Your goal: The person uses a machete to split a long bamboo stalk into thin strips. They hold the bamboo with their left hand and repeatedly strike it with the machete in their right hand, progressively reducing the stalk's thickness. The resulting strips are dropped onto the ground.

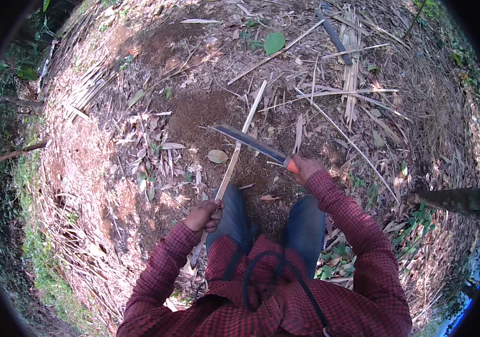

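Observation:
My left hand [205,215] is closed around the lower part of a long pale split-bamboo strip [230,168], which slants up and away to the right. In my right hand [306,168] is the orange handle of a machete [251,142], its dark blade pointing left. The blade crosses the strip at about mid-length; whether it touches or only passes over it, I cannot tell. Both hands are in front of my knees, above the ground.
Several pale strips [351,73] lie in a heap at the far right, with a second dark blade-like tool [336,38] on them. Another bundle of strips [89,90] lies at the far left. A trunk [456,198] stands at the right. Dry leaves cover the ground.

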Available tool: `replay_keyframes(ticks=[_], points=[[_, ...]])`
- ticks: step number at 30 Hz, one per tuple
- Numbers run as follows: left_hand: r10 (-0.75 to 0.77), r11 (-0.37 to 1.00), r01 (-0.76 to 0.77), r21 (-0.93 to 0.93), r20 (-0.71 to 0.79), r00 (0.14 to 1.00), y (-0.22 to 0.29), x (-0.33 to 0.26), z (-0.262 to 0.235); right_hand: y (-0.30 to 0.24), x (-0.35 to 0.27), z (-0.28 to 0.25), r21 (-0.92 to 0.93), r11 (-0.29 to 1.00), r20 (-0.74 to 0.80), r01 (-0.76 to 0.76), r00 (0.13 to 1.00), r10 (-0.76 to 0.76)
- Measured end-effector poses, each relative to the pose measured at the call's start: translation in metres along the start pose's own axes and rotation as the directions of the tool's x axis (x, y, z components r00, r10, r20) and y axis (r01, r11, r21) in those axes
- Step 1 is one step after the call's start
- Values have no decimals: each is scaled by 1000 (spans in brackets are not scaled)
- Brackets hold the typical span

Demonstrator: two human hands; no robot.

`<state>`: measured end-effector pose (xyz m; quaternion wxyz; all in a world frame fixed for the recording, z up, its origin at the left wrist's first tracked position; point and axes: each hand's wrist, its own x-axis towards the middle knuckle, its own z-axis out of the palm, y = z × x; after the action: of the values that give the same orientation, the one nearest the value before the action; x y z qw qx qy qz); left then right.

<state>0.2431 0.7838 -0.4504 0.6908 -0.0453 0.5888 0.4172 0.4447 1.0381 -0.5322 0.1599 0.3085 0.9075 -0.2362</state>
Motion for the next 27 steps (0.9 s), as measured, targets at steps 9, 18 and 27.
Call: replay_keyframes(ticks=[9, 18, 27], points=[[27, 996, -19, -86, 96, 995, 7, 4, 3, -9, -5, 8, 10, 980, -77, 199, 977, -198], [31, 977, -4, -214, 126, 991, -6, -32, 2, 44, 17, 2, 42, 963, -81, -266, 960, 269], [721, 590, -757, -281, -238, 651, 24, 66, 38, -89, -49, 9, 999, -22, 44, -41, 993, 110]])
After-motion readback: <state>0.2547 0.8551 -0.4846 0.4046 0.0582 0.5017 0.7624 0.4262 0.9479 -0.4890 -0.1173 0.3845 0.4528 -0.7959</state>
